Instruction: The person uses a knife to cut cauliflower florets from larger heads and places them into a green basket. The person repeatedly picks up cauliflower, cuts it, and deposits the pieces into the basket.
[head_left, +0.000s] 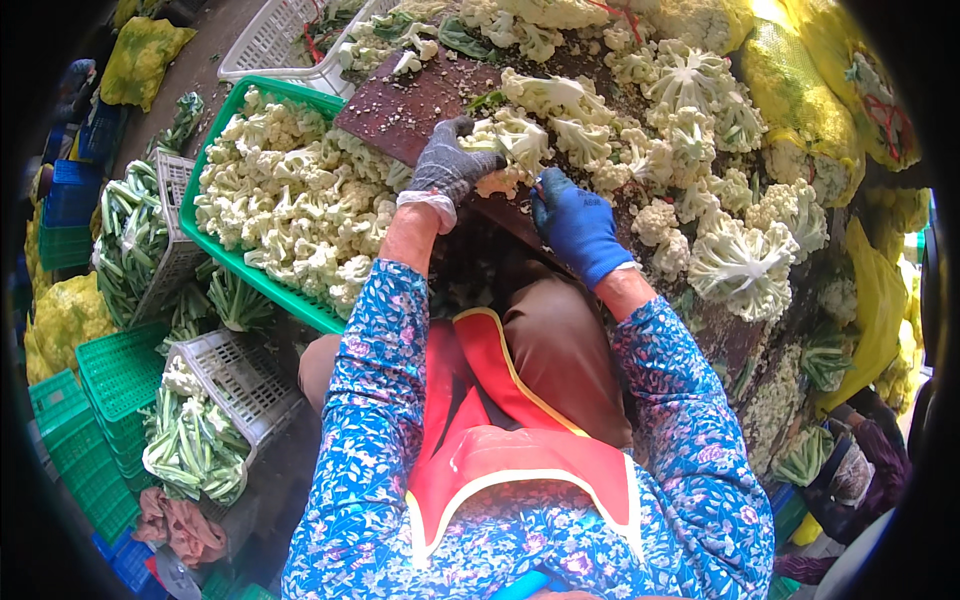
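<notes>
My left hand, in a grey knit glove, grips a piece of cauliflower above the edge of a dark red board. My right hand, in a blue coated glove, is closed on a small knife, whose thin blade points at the cauliflower; most of its handle is hidden in the glove. Left of my hands, a green plastic crate is full of cut cauliflower florets. Larger cut cauliflower heads lie heaped on the right, beyond my right hand.
White crates stand at the upper left and left, some with leaves and stalks. Green crates are stacked at the lower left. Yellow mesh sacks of cauliflower line the right. Another person is at the lower right edge.
</notes>
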